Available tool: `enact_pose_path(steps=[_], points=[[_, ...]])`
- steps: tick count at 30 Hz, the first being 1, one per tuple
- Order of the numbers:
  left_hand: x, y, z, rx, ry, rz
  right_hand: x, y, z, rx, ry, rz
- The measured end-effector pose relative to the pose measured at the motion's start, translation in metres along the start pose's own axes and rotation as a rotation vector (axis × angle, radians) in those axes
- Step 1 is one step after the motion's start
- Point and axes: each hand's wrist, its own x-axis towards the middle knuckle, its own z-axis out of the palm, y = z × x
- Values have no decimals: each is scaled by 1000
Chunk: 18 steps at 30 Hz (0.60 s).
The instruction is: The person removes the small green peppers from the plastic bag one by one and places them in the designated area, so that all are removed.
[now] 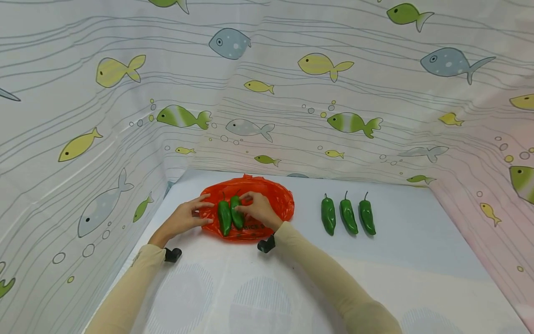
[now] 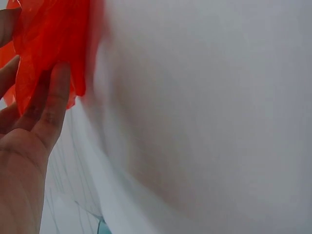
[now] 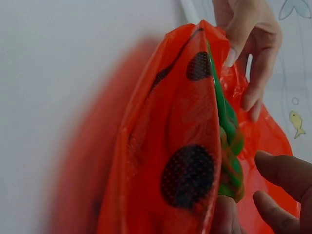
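Observation:
A red plastic bag (image 1: 279, 197) with dark printing lies spread on the table. Two green chili peppers (image 1: 224, 218) rest side by side on it, stems pointing to the back. My left hand (image 1: 185, 218), its fingers spread, is at the bag's left edge; in the left wrist view some fingertips (image 2: 59, 78) touch the red plastic. Over the right-hand pepper (image 1: 237, 213) is my right hand (image 1: 260, 211), thumb and fingers apart. In the right wrist view its fingers (image 3: 287, 175) stand off from the peppers, while the bag's raised near edge hides part of them.
Three more green chili peppers (image 1: 348, 216) lie in a row on the table to the right of the bag. A fish-printed curtain (image 1: 292, 102) surrounds the white tabletop (image 1: 400, 222) at the back and both sides.

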Motion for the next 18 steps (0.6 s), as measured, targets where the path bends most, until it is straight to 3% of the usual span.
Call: enact_pose_path(steps=[10,18], points=[[-1,1,1,-1,2,8,10,7,3,-22,-33,6],[-3,2,2,7,8,1,13,8,4,-120,-43,-26]])
